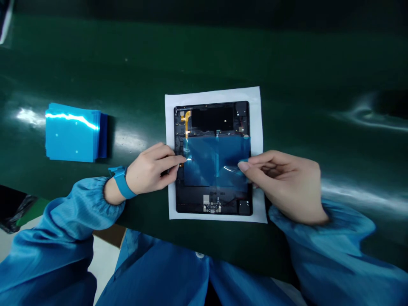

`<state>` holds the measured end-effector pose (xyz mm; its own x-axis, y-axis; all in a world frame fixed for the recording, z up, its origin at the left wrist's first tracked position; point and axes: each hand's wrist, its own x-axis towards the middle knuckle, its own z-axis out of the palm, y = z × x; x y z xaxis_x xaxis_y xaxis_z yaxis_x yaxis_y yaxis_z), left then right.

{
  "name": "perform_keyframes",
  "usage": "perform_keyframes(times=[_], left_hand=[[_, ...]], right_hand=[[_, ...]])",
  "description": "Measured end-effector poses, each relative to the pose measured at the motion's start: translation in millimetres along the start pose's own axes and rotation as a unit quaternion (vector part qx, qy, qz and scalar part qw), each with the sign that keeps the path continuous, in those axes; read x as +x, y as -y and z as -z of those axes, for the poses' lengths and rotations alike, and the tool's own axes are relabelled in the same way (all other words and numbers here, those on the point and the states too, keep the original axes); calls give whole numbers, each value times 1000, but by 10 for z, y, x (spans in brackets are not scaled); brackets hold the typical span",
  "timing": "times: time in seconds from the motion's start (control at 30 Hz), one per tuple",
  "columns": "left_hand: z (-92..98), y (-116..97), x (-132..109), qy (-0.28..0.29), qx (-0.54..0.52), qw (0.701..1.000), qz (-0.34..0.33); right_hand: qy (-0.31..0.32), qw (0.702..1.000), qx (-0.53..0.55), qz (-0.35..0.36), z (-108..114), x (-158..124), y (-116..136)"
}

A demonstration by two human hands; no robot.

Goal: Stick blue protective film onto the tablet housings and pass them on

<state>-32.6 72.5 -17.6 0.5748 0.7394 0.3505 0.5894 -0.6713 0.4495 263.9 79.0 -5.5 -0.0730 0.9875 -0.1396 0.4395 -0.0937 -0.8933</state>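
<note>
The film (202,159) lies across the tablet (194,200) on a sheet (170,127). The right hand (288,185) has its fingers pinched on the right edge; the left hand (152,170) touches the left — gripping or not, I cannot tell. Uneven pull could crease the film.

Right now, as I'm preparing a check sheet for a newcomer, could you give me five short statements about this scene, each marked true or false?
1. The right hand pinches the right edge of the blue film. True.
2. The left hand rests on the stack of blue sheets. False: it is at the blue film's left edge.
3. The opened tablet lies on a white sheet. True.
4. The stack of blue sheets lies to the right of the opened tablet. False: it lies to the left.
5. A blue wristband is worn just behind the left hand. True.
</note>
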Motion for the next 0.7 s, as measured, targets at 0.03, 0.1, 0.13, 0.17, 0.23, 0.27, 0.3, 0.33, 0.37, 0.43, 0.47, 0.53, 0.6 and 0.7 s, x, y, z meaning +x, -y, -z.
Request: perform_keyframes(times=[0.03, 0.1, 0.13, 0.17, 0.23, 0.27, 0.3, 0.33, 0.37, 0.43, 0.47, 0.53, 0.6, 0.7], left_hand=[[-1, -1, -1, -3, 6, 1000, -5], [-3, -2, -1, -9, 15, 1000, -12], [-3, -2, -1, -11, 20, 1000, -15], [-4, -2, 0, -11, 23, 1000, -15], [-5, -5, 2, -9, 29, 999, -14], [-5, -9, 4, -8, 31, 999, -13], [-5, -13, 7, -9, 32, 999, -13], [-4, -18, 9, -10, 31, 999, -13], [-3, -22, 11, -11, 30, 999, -13], [-1, -31, 14, -11, 29, 999, -12], [0, -33, 13, -10, 29, 999, -11], [6, -35, 11, -5, 24, 1000, -6], [13, -33, 7, -5, 7, 1000, 20], [21, -27, 5, -16, -18, 997, 73]], right_hand=[[0, 1000, -1, 0, 1, 0, -2], [3, 1000, -2, -1, 2, 0, -7], [5, 1000, -2, 1, 2, 1, -9], [7, 1000, -2, 2, 3, 1, -11], [10, 1000, -2, 2, 4, 2, -15], [9, 1000, -2, 3, 3, 2, -17], [8, 1000, -1, 4, 2, 2, -19], [7, 1000, 0, 3, -1, 2, -20], [6, 1000, 3, 2, -4, 2, -22], [4, 1000, 13, 0, -11, 2, -24], [4, 1000, 18, -2, -14, 2, -23], [7, 1000, 24, -5, -15, 4, -22], [8, 1000, 21, -5, -11, 5, -22], [6, 1000, 15, 3, -6, 8, -32]])
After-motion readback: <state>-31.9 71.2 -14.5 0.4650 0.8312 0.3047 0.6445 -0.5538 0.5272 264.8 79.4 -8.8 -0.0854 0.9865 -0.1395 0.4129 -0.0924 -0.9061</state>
